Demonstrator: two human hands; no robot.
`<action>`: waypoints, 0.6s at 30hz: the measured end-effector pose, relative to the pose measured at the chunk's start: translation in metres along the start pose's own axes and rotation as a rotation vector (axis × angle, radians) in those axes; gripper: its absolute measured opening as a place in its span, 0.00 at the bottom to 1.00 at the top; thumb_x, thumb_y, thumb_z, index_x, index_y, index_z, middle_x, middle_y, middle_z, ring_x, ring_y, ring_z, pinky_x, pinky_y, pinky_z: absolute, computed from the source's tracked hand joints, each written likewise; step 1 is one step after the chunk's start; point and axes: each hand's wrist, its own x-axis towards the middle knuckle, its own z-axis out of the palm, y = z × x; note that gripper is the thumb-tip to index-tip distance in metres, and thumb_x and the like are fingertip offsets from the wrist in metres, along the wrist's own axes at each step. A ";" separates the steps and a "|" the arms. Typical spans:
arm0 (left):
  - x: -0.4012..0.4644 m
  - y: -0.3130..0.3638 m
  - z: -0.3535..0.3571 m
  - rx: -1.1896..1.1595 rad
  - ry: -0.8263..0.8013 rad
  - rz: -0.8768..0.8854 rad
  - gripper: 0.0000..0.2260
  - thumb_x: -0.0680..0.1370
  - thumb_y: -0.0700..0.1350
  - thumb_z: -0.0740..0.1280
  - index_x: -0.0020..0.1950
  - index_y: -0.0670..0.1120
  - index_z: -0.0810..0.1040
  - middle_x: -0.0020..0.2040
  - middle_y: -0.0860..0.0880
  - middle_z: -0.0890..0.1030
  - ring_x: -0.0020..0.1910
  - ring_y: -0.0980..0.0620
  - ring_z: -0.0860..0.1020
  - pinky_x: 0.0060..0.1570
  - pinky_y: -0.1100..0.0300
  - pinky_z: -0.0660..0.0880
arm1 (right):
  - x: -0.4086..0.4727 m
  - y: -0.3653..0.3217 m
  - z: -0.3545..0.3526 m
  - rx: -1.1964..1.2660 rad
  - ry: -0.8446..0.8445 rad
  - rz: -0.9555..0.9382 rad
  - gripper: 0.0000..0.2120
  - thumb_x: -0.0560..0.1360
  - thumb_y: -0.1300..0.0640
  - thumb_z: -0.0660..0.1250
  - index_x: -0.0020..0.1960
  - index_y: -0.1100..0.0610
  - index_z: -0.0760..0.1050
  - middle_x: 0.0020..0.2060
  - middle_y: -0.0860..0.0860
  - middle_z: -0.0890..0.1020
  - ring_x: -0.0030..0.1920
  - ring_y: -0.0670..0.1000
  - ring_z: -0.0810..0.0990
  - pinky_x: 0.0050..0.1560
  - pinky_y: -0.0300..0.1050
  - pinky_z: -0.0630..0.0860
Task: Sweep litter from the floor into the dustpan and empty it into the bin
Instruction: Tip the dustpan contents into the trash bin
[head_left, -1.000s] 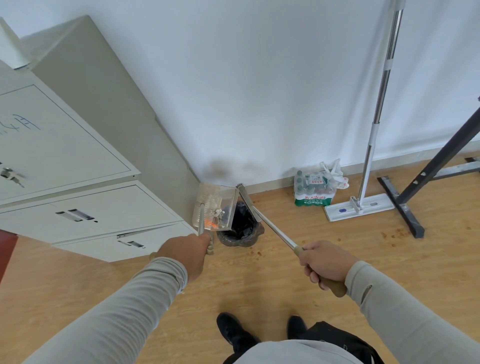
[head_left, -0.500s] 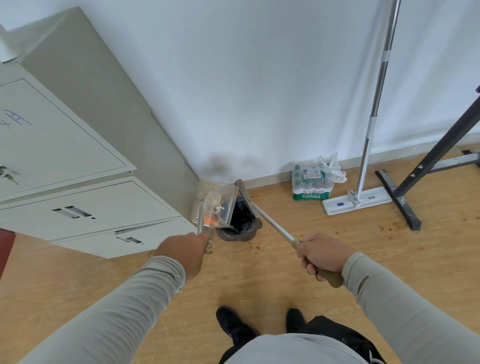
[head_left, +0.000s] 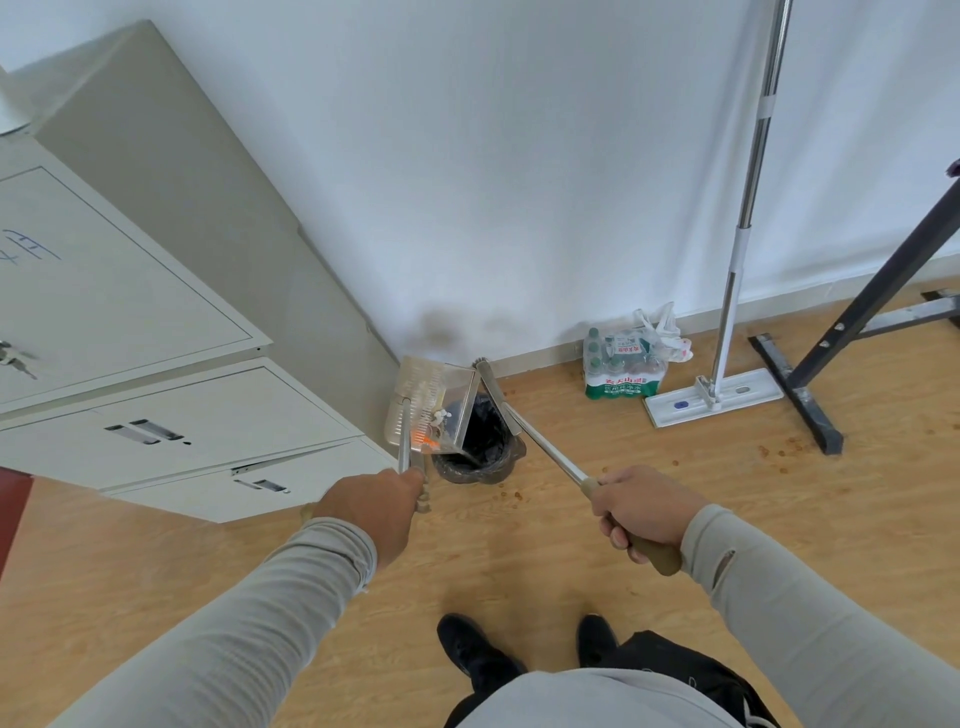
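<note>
Little has shifted since a second ago: the left hand (head_left: 371, 506) still grips the handle of the dustpan (head_left: 431, 410), tipped over the bin (head_left: 480, 447) straight ahead, while the right hand (head_left: 641, 512) clasps the brush (head_left: 530, 431) slanting toward the bin's far rim, cabinet (head_left: 156, 332) close left, crumbs (head_left: 506, 493) remaining on the floor (head_left: 675, 571).

The clear plastic dustpan (head_left: 434, 402) hides part of the black-lined round bin (head_left: 480, 449). The small litter in the pan is too small to identify. The tall silver mop pole (head_left: 748, 192) and black metal stand (head_left: 852, 317) are cut off by the picture's edges.
</note>
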 end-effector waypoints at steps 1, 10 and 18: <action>0.000 0.000 -0.001 0.004 -0.003 0.001 0.19 0.80 0.42 0.60 0.71 0.51 0.67 0.56 0.48 0.80 0.51 0.44 0.82 0.49 0.51 0.79 | 0.000 0.000 0.000 0.002 0.002 -0.001 0.03 0.76 0.64 0.60 0.45 0.58 0.71 0.29 0.53 0.74 0.23 0.49 0.70 0.25 0.38 0.67; -0.002 0.002 -0.004 0.003 -0.005 -0.002 0.19 0.80 0.42 0.59 0.71 0.51 0.67 0.55 0.48 0.80 0.50 0.44 0.82 0.50 0.50 0.80 | 0.000 0.003 0.003 0.026 0.004 0.007 0.03 0.76 0.63 0.60 0.47 0.59 0.73 0.30 0.53 0.74 0.24 0.48 0.70 0.25 0.38 0.67; -0.007 0.006 -0.009 0.063 -0.033 0.003 0.22 0.80 0.39 0.59 0.73 0.50 0.65 0.60 0.47 0.78 0.55 0.43 0.81 0.47 0.52 0.76 | -0.003 0.006 0.007 0.037 -0.009 -0.001 0.02 0.76 0.64 0.59 0.46 0.58 0.70 0.31 0.54 0.73 0.24 0.48 0.69 0.26 0.38 0.66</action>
